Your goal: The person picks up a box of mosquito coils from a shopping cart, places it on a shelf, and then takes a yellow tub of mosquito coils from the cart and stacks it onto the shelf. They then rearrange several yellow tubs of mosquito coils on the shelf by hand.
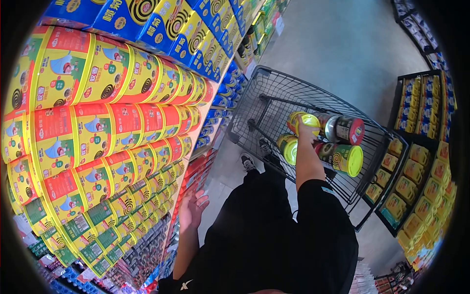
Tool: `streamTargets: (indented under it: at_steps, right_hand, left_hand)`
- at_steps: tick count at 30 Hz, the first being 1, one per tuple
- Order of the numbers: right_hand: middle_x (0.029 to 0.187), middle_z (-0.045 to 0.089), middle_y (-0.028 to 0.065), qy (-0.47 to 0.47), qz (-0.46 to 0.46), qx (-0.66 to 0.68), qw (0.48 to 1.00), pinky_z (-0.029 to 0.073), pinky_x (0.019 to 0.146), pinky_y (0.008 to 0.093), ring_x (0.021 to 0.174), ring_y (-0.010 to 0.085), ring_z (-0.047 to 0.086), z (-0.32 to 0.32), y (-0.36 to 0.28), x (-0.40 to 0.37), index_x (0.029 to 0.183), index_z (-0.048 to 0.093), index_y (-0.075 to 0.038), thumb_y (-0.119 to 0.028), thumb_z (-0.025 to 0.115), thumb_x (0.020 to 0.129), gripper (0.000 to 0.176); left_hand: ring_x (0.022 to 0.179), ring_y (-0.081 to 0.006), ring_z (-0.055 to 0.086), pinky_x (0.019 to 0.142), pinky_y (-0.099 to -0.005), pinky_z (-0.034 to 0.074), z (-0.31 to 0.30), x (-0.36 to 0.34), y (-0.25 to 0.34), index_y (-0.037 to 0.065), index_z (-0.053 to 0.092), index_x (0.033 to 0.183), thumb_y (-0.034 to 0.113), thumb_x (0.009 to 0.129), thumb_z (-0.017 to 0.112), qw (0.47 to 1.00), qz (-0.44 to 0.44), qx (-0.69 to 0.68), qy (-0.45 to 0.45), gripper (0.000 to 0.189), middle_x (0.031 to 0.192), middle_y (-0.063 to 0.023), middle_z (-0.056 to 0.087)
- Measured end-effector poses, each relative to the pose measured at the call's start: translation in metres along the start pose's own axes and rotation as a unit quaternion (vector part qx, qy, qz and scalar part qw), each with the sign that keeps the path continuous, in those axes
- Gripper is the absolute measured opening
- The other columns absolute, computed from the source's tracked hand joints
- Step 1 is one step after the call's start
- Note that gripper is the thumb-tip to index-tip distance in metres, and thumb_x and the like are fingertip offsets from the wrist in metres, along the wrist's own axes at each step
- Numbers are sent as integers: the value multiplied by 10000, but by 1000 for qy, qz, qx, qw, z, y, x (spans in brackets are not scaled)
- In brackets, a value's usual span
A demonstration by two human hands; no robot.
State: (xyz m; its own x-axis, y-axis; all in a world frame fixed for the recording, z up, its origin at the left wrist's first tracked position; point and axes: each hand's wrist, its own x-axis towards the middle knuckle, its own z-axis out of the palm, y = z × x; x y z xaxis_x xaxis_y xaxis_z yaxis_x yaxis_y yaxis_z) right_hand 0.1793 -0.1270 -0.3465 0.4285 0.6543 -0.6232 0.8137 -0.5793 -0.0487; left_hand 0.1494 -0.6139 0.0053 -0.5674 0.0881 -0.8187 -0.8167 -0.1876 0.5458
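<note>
My right hand (307, 132) reaches down into a black wire shopping cart (274, 81), its fingers wrapped round a yellow-lidded mosquito coil canister (295, 119). Just below it, a second canister (288, 148) with a yellow lid lies in the cart. To the right are a canister with a red lid (353, 131) and one with a yellow-green lid (350, 160). Beside the shelf, my left hand (193, 208) is empty, palm up, with its fingers loosely curled and apart.
Stacked yellow and red mosquito coil canisters (93, 127) fill the shelf on the left. Blue boxes (166, 27) stand above them. Across the aisle floor (338, 39), dark racks hold yellow jugs (409, 188). My shoe (248, 162) is near the cart.
</note>
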Motion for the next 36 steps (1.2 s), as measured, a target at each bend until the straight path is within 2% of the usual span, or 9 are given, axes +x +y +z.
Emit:
streamTargets:
  at_steps: [6,7,18,23,26,28,29,32,36]
  right_hand:
    - [1610,1,386,63,17,4,998,229,1175,619,1458,578,195,25,-6,2,1623,-63,-182,-846,768,545,1515]
    - [1606,41,379,89,16,9,996,269,1157,608,1435,561,254,24,-8,-7,1625,-26,-187,-805,791,558,1480]
    - [1535,254,355,24,15,38,999,353,1094,566,1321,482,416,-9,-10,-22,1629,45,-212,-802,781,558,1427]
    - [1524,282,347,-23,-42,81,996,356,1107,548,1351,479,401,-35,-9,-41,1630,56,-203,-782,784,577,1405]
    - [1486,369,321,-36,-134,98,985,390,1099,511,1353,453,424,-58,-7,-51,1625,102,-185,-726,825,586,1377]
    - [1465,422,324,-72,-248,119,959,390,1114,486,1348,439,456,-79,3,-61,1619,142,-146,-723,832,580,1374]
    - [1439,483,284,-120,-316,178,924,408,1111,435,1324,372,513,-88,8,-66,1598,196,-72,-586,871,655,1268]
    - [1453,490,227,-353,-373,243,823,417,1106,393,1321,312,521,-165,4,-155,1588,192,-24,-384,876,751,1140]
    - [1475,468,189,-449,-533,109,709,387,1126,362,1351,270,485,-237,7,-259,1595,168,-18,-210,854,779,1083]
  left_hand:
    - [1062,-306,631,969,-489,470,-4,-2,-4,101,507,1353,350,991,575,999,-5,-14,39,445,1168,-120,646]
    - [1064,-311,629,977,-494,468,-4,-2,-5,99,503,1355,347,991,574,999,-7,-14,38,446,1168,-120,646]
    - [1085,-315,624,985,-499,463,17,2,-2,98,468,1389,344,995,562,1000,-7,12,17,474,1188,-138,646]
    - [1039,-255,641,934,-438,495,31,3,7,87,455,1426,385,996,572,999,-5,32,4,537,1163,-125,654]
    - [1033,-251,659,918,-416,520,38,10,11,77,444,1431,344,1005,563,997,22,31,-71,517,1177,-129,653]
    - [1015,-257,671,905,-407,534,51,18,15,66,433,1442,259,1019,530,994,22,30,-105,476,1186,-143,653]
    - [1007,-261,678,898,-402,541,60,22,18,60,427,1447,217,1025,514,992,23,28,-120,459,1190,-150,653]
    - [1069,-255,657,936,-428,530,97,22,26,69,403,1470,231,1024,545,983,47,79,-159,495,1226,-144,637]
    - [1236,-287,569,993,-482,500,142,14,37,86,260,1566,358,1021,576,958,88,133,-240,687,1389,-172,524]
